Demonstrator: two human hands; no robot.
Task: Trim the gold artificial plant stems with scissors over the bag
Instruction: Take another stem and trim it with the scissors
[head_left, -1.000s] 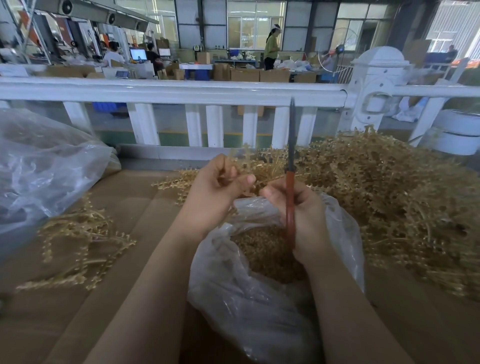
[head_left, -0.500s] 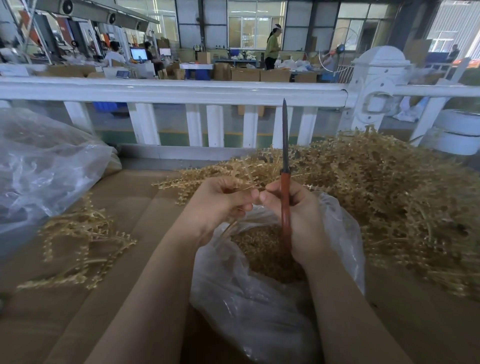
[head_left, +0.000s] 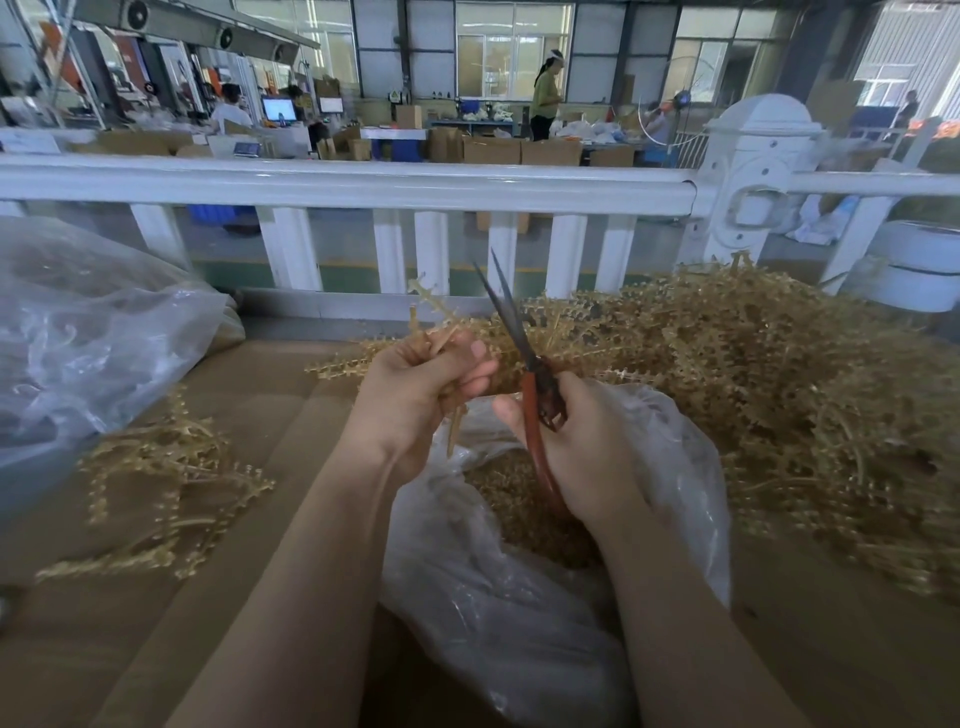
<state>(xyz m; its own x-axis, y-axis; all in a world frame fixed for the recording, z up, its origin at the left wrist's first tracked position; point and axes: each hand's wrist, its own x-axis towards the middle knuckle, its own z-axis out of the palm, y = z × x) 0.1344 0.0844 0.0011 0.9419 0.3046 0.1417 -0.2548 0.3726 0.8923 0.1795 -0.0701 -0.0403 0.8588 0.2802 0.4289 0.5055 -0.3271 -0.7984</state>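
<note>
Cardboard table (head_left: 249, 395) | left hand (head_left: 415, 395) grips stem (head_left: 454, 426); right hand (head_left: 582, 447) scissors (head_left: 524, 364)

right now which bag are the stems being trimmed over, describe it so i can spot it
Start at the white railing, then drop to the two hands in front of it. The clear plastic bag sits right beneath them, mouth open and holding gold trimmings. The other plastic bag lies far left, away from the hands.

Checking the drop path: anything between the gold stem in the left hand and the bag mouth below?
Nothing visible. The gold plastic stem pokes down from the left hand, directly above the clear plastic bag. The red-handled scissors in the right hand sit beside it.
</note>
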